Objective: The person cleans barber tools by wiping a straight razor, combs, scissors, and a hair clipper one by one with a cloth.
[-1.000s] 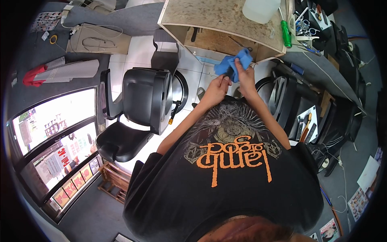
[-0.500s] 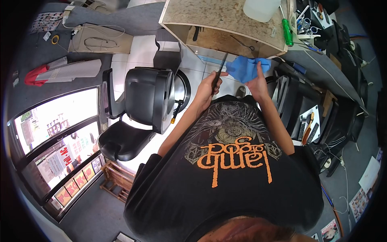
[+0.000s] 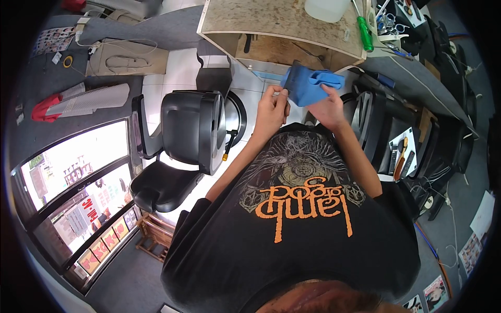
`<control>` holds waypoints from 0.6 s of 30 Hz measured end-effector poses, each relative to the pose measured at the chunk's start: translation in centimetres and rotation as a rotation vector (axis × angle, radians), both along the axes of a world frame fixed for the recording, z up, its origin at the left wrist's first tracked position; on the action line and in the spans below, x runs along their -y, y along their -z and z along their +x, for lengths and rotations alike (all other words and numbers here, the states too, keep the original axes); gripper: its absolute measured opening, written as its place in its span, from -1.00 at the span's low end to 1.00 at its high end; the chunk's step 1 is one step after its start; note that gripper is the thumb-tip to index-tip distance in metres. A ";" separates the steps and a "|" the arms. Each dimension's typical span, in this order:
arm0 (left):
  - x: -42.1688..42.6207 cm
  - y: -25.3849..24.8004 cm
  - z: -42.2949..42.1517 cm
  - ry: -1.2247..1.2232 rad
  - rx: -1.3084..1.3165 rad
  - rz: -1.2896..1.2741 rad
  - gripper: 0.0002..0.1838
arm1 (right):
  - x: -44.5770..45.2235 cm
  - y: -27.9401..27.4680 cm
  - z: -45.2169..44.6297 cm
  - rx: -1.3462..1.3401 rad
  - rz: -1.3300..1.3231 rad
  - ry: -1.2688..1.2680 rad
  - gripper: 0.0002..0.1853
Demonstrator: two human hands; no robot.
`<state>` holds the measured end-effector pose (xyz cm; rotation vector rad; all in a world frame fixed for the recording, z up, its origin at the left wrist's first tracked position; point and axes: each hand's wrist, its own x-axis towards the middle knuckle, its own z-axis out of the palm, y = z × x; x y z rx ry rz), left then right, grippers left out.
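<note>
From my end, the wooden cabinet (image 3: 276, 21) stands beyond both hands, and before it the blue cloth (image 3: 313, 89) has swung in: moments ago it was clear of the dark, comb-like tool (image 3: 295, 81); now they overlap and seem to touch, so I judge cloth and tool are working together. The right hand (image 3: 327, 108) pinches the cloth under its thumb; the left hand (image 3: 271, 110), fingers curled, grips the tool's near end, leaving the tool just beyond its fingertips.

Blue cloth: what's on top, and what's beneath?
A blurred dark tool in the left hand crosses the cloth at left. The right hand has fingers covered beneath; anything else there is hidden.
</note>
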<state>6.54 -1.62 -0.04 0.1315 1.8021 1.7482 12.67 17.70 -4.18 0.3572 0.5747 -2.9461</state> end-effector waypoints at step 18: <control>-0.5 0.8 0.9 -0.009 -0.379 -0.244 -0.72 | 1.4 2.0 -3.8 0.333 0.440 0.293 -0.51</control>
